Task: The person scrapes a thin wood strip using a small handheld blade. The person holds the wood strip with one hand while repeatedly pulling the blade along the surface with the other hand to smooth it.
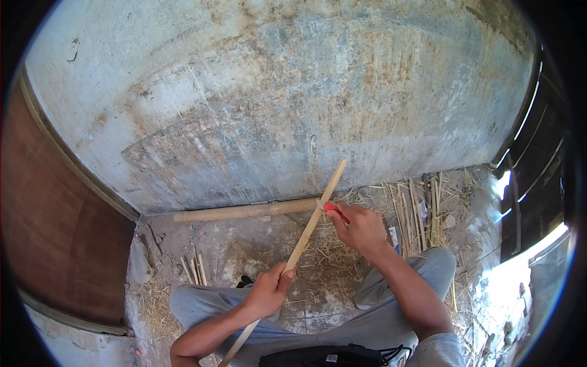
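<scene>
A long, pale bamboo strip (304,240) slants across the middle, its far tip up against the wall's lower part in view and its near end beside my lap. My left hand (267,292) is wrapped round its lower half, thumb along the top. In my right hand (364,231) is a utility knife with a red handle (335,211). Its short blade (320,204) lies against the upper part of the strip, crossing it. The fingers of my right hand are closed round the handle and partly hide it.
Along the foot of the stained wall (275,110) lies a bamboo pole (226,214). Bamboo sticks (416,214) are heaped at the right, a few more (195,269) at the left. Shavings (330,257) litter the floor between my knees. A brown panel (61,202) stands at the left.
</scene>
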A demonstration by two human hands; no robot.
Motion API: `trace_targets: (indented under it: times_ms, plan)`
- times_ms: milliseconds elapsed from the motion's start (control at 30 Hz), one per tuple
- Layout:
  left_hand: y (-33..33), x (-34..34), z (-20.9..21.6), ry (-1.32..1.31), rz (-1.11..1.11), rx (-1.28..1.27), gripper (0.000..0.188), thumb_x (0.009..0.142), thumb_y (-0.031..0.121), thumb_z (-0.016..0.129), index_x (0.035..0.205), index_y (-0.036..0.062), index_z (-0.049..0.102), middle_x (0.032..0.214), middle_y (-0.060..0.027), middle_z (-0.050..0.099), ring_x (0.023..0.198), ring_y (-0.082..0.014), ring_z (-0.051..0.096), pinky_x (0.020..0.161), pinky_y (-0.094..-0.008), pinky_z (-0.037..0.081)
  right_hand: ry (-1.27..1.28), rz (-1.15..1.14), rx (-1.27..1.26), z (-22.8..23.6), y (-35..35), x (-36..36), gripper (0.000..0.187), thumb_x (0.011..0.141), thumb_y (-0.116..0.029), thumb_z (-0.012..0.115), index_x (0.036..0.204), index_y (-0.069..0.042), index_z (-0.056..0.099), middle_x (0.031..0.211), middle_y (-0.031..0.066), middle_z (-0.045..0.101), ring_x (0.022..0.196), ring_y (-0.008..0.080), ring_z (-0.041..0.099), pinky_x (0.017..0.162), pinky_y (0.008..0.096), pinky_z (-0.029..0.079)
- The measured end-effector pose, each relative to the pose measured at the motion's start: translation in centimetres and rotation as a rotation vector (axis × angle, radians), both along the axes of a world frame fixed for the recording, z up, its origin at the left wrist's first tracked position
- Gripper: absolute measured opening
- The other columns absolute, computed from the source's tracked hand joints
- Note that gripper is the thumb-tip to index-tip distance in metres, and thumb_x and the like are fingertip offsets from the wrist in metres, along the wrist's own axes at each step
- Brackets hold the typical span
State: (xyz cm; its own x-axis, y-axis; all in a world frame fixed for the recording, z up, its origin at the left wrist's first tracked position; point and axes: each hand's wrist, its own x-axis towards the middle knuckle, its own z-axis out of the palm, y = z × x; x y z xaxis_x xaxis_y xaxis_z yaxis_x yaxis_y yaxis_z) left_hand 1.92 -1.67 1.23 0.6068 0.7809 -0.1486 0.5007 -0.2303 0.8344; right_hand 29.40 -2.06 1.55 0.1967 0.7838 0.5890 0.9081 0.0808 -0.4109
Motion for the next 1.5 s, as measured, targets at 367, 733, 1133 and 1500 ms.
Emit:
trace_targets:
  times_ms: [367,733,1133,1500]
  plan:
    - [-0.5,0.3,0.5,0.039,0.0,-0.016,0.024,0.108,0.024,0.051,0.107,0.0012,0.059,0.07,-0.0035,0.055,0.064,-0.0111,0.052,0.06,-0.031,0.044,0.024,-0.072,-0.003,-0.6,0.9,1.4,0.024,0.094,-0.034,0.069,0.094,-0.01,0.073,0.073,0.0115,0.07,0.062,0.033,0.069,0.054,0.0452,0.054]
    - [-1.1,0.2,0.2,0.029,-0.017,0.042,0.024,0.106,0.025,0.052,0.103,0.0014,0.053,0.065,-0.0198,0.057,0.058,-0.0396,0.062,0.054,-0.0465,0.043,0.038,-0.185,-0.139,-0.3,1.9,3.0,0.03,0.096,-0.04,0.063,0.091,-0.012,0.073,0.072,0.0159,0.07,0.066,0.0376,0.07,0.061,0.0505,0.056]
    - [-1.2,-0.7,-0.3,0.021,-0.008,-0.115,0.025,0.106,0.024,0.051,0.105,0.0004,0.056,0.066,-0.0115,0.055,0.06,-0.0193,0.055,0.057,-0.0386,0.042,0.189,-0.524,-0.299,-0.6,2.9,8.2,0.041,0.097,-0.045,0.059,0.094,-0.009,0.078,0.078,0.0219,0.071,0.078,0.0431,0.071,0.074,0.0511,0.058]
    - [1.5,0.3,0.1,-0.15,0.073,-0.378,0.023,0.109,0.027,0.046,0.114,0.0065,0.056,0.069,0.0029,0.048,0.049,-0.005,0.041,0.042,-0.0248,0.031,0.57,0.01,-0.202,0.0,0.7,1.1,0.041,0.09,-0.041,0.074,0.101,-0.001,0.075,0.067,0.0158,0.064,0.057,0.0225,0.061,0.057,0.0366,0.048]
